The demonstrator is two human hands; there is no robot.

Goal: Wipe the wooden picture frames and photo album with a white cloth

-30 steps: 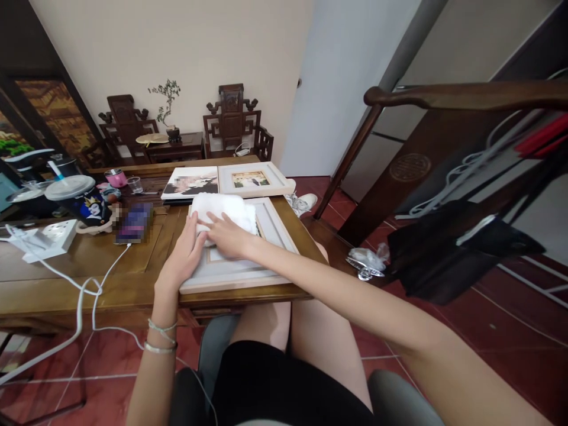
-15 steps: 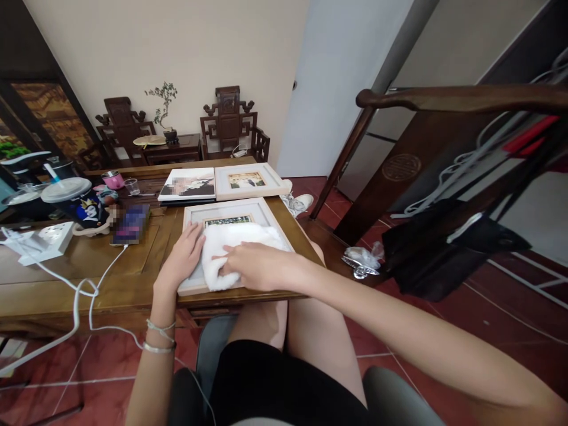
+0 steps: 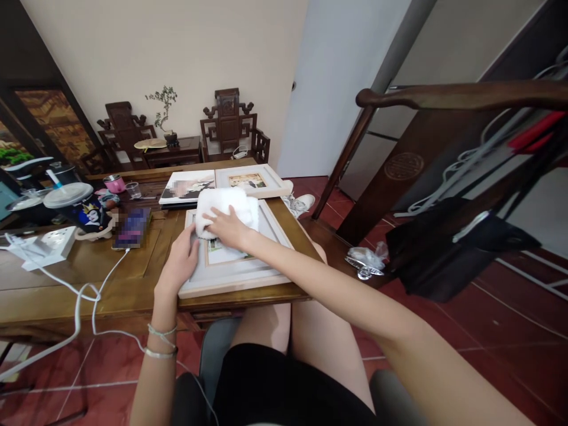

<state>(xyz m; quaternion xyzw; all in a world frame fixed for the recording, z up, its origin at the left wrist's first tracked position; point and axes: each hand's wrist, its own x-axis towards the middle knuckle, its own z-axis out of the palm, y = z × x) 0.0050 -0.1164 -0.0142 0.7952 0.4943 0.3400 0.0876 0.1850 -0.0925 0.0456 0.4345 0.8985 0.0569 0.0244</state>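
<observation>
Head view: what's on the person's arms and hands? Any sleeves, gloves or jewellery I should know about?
Both forearms are bare, with no sleeves or gloves in view. The left hand has thin silver-coloured bangles on its wrist, seemingly two or three, one looking like a fine chain. The right hand shows no ring, watch or bracelet. Any nail polish is too small to tell.
</observation>
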